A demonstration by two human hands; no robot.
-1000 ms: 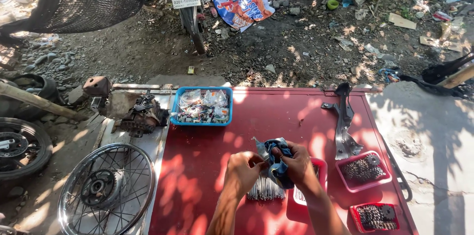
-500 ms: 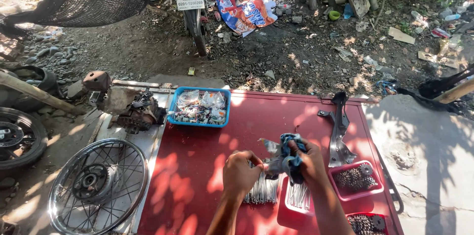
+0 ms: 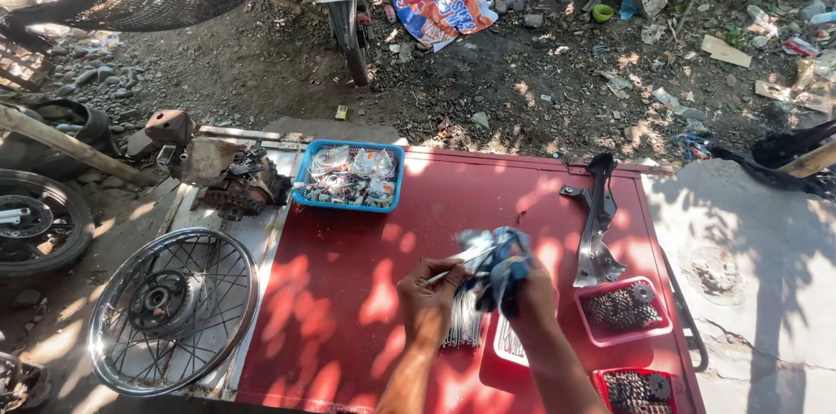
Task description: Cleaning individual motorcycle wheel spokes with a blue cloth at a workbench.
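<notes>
A thin metal spoke (image 3: pixel 448 269) sat just below the middle of the frame, over the red tabletop (image 3: pixel 348 292). The left hand (image 3: pixel 427 301) pinched its lower end between closed fingers, and the right hand (image 3: pixel 522 288) was wrapped around a blue rag (image 3: pixel 496 257) bunched over its upper end. Judging by that grip, wiping would go best with the left hand steady and the rag drawn along the full length, turning the spoke a little so no side is missed.

Directly beneath the hands lay a bundle of spokes (image 3: pixel 463 327) on the tabletop, beside a red tray (image 3: pixel 509 362) holding more. To the lower right stood two small red trays of dark metal parts (image 3: pixel 623 308). A bent metal bracket (image 3: pixel 597 222) lay right of centre, and a blue basket (image 3: pixel 348 176) of small bagged parts stood towards the upper left. A spoked wheel (image 3: pixel 172 309) rested at the lower left.
</notes>
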